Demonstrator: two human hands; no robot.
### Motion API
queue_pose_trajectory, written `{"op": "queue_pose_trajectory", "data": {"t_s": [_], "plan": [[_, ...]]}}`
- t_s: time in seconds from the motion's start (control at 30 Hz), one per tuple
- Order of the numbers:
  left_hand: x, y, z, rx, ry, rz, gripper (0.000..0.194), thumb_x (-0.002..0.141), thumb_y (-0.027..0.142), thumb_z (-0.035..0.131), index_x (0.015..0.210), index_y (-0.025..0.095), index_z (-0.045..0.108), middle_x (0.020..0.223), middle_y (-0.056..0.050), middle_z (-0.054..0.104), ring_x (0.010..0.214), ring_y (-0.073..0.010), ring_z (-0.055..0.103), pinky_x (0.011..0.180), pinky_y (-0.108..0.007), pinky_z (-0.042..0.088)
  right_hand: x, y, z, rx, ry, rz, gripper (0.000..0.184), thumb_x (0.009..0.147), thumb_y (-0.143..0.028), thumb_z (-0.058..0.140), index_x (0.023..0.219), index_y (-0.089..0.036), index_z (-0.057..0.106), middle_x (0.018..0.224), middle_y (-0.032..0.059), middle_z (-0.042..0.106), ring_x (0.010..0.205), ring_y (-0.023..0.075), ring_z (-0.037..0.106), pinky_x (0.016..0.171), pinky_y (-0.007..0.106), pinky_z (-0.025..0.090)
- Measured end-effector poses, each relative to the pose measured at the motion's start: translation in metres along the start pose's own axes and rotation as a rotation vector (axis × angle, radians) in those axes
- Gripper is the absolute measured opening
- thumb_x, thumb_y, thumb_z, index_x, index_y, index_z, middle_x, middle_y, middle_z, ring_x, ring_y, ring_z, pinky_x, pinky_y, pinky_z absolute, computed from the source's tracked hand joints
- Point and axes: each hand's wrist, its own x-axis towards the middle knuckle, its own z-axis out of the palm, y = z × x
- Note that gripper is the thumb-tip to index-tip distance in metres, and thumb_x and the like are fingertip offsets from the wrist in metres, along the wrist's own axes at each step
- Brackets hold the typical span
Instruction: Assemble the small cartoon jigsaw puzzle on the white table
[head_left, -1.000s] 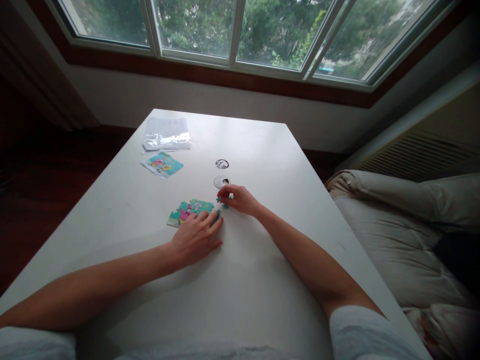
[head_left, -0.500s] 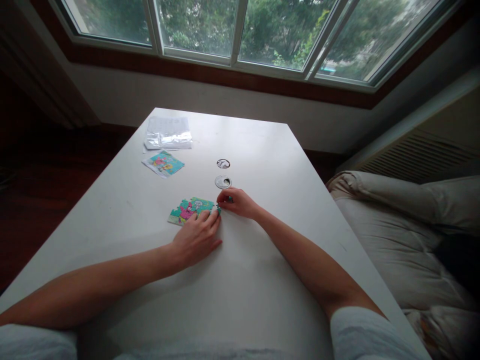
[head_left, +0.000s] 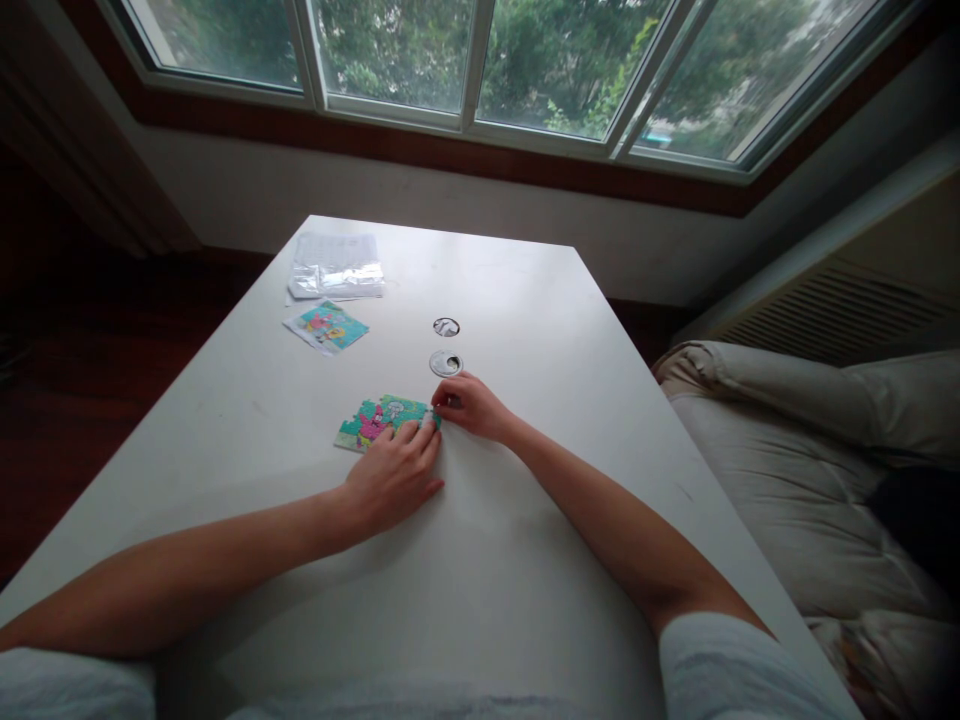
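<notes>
A partly joined jigsaw puzzle [head_left: 373,420], teal with pink cartoon figures, lies on the white table [head_left: 480,560]. Across its lower right part rests my left hand [head_left: 399,468], fingers outstretched and pressing on the pieces, hiding some of them. My right hand [head_left: 471,405] is at the puzzle's upper right corner, thumb and fingers pinched on a small puzzle piece that is mostly covered by the fingers.
Just beyond my right hand are two round cable holes [head_left: 447,363] in the tabletop. A colourful picture sheet [head_left: 328,327] and a clear plastic bag [head_left: 337,268] with papers lie at the back left. A padded beige seat [head_left: 787,480] adjoins the right side.
My right hand has shifted very slightly left and up against the puzzle's corner, and its fingers now cover the teal piece more. The left hand stays put.
</notes>
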Motion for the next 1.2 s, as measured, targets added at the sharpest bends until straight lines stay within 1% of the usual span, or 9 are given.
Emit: {"op": "queue_pose_trajectory", "data": {"t_s": [0.33, 0.47, 0.6, 0.77, 0.83, 0.9, 1.07, 1.13, 1.2], "plan": [[0.0, -0.003, -0.003, -0.062, 0.0, 0.013, 0.057, 0.097, 0.043, 0.06, 0.141, 0.008, 0.054, 0.15, -0.022, 0.05, 0.134, -0.0326, 0.05, 0.109, -0.044, 0.043, -0.001, -0.002, 0.0, -0.129, -0.027, 0.011, 0.003, 0.086, -0.02, 0.073, 0.088, -0.02, 0.071, 0.085, 0.0025, 0.065, 0.087, 0.0177, 0.053, 0.084, 0.029, 0.037], [0.0, -0.006, -0.005, -0.082, 0.007, 0.033, 0.052, 0.097, 0.041, 0.059, 0.139, 0.009, 0.056, 0.147, -0.02, 0.054, 0.129, -0.0313, 0.053, 0.106, -0.043, 0.045, -0.001, -0.004, -0.003, -0.156, -0.046, 0.013, 0.004, 0.087, -0.022, 0.073, 0.089, -0.02, 0.071, 0.088, 0.0033, 0.065, 0.087, 0.0182, 0.053, 0.084, 0.03, 0.036], [-0.001, -0.008, -0.011, -0.101, -0.014, 0.075, 0.042, 0.097, 0.038, 0.059, 0.129, 0.012, 0.061, 0.141, -0.017, 0.058, 0.123, -0.0298, 0.056, 0.103, -0.042, 0.047, -0.002, -0.003, -0.006, -0.165, -0.057, 0.007, 0.005, 0.087, -0.023, 0.074, 0.09, -0.02, 0.071, 0.089, 0.0032, 0.066, 0.088, 0.0182, 0.053, 0.084, 0.029, 0.036], [-0.002, -0.01, -0.014, -0.079, -0.034, 0.086, 0.046, 0.094, 0.041, 0.063, 0.131, 0.013, 0.06, 0.144, -0.016, 0.057, 0.125, -0.031, 0.055, 0.104, -0.044, 0.047, -0.002, -0.002, -0.009, -0.162, -0.076, -0.013, 0.003, 0.087, -0.023, 0.074, 0.089, -0.021, 0.073, 0.089, 0.0029, 0.067, 0.091, 0.0185, 0.054, 0.084, 0.03, 0.035], [-0.002, -0.01, -0.013, -0.07, -0.031, 0.085, 0.047, 0.094, 0.041, 0.064, 0.132, 0.014, 0.059, 0.146, -0.015, 0.055, 0.127, -0.0311, 0.054, 0.105, -0.044, 0.046, -0.002, -0.001, -0.01, -0.129, -0.044, -0.017, 0.001, 0.089, -0.02, 0.071, 0.089, -0.02, 0.072, 0.087, 0.0027, 0.068, 0.089, 0.0179, 0.055, 0.085, 0.03, 0.036], [-0.001, -0.011, -0.011, -0.063, -0.031, 0.082, 0.048, 0.093, 0.04, 0.064, 0.134, 0.014, 0.058, 0.148, -0.015, 0.053, 0.128, -0.0307, 0.053, 0.105, -0.043, 0.047, -0.001, 0.001, -0.014, -0.07, 0.02, -0.009, 0.006, 0.09, -0.016, 0.067, 0.09, -0.02, 0.072, 0.086, 0.0023, 0.069, 0.086, 0.0167, 0.057, 0.084, 0.029, 0.038], [0.001, -0.012, -0.007, -0.042, -0.018, 0.079, 0.046, 0.095, 0.035, 0.062, 0.136, 0.014, 0.056, 0.149, -0.015, 0.051, 0.127, -0.0298, 0.052, 0.103, -0.042, 0.048, 0.0, 0.011, -0.029, -0.007, 0.191, 0.087, 0.007, 0.089, -0.016, 0.064, 0.09, -0.019, 0.071, 0.08, 0.001, 0.068, 0.077, 0.0152, 0.057, 0.077, 0.028, 0.042], [0.003, -0.012, -0.008, -0.021, -0.011, 0.08, 0.042, 0.096, 0.03, 0.059, 0.134, 0.014, 0.056, 0.148, -0.016, 0.051, 0.123, -0.0291, 0.054, 0.101, -0.042, 0.048, 0.0, 0.012, -0.034, -0.002, 0.166, 0.07, 0.007, 0.089, -0.017, 0.065, 0.09, -0.019, 0.072, 0.08, 0.0013, 0.068, 0.077, 0.0151, 0.057, 0.077, 0.028, 0.042], [0.004, -0.012, -0.011, 0.006, -0.013, 0.068, 0.036, 0.097, 0.027, 0.057, 0.131, 0.014, 0.058, 0.139, -0.016, 0.056, 0.117, -0.0287, 0.056, 0.097, -0.042, 0.049, -0.001, 0.011, -0.035, -0.004, 0.093, 0.014, 0.007, 0.09, -0.017, 0.067, 0.091, -0.02, 0.073, 0.082, 0.002, 0.069, 0.079, 0.0153, 0.058, 0.079, 0.028, 0.042]]}}
